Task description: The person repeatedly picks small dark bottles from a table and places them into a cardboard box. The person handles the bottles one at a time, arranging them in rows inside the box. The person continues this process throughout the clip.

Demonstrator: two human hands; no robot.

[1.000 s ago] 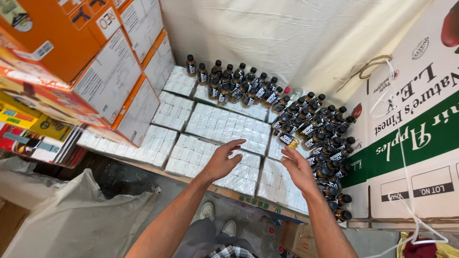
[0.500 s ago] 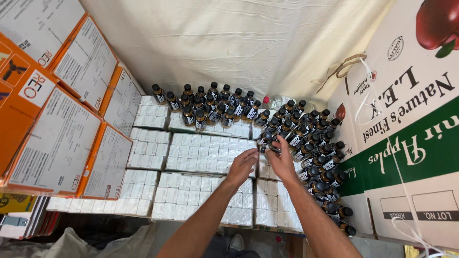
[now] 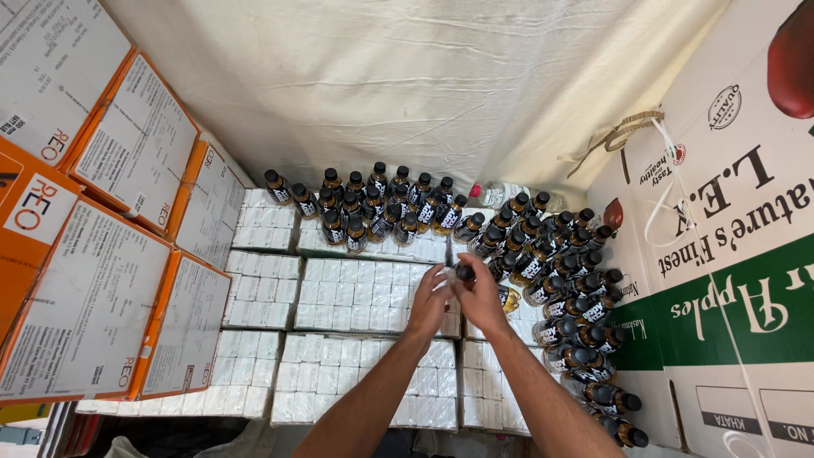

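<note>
My left hand (image 3: 428, 307) and my right hand (image 3: 483, 301) meet over the white packs, fingers closed together around one small amber bottle (image 3: 464, 273) with a black cap. Only its cap and neck show between my fingers. Just right of my hands stands a dense cluster of the same black-capped bottles (image 3: 564, 280), running down the right side. Another group of bottles (image 3: 373, 208) stands at the back. All rest on trays of small white packs (image 3: 352, 297).
Orange and white cartons (image 3: 102, 254) are stacked along the left. A large white and green fruit carton (image 3: 729, 280) walls the right, with string hanging on it. A white cloth (image 3: 424, 85) covers the back. A clear plastic bottle (image 3: 500, 193) lies behind the bottles.
My view has tilted up and left. Both hands moved forward from the near packs to the bottle cluster and closed together on one bottle.
</note>
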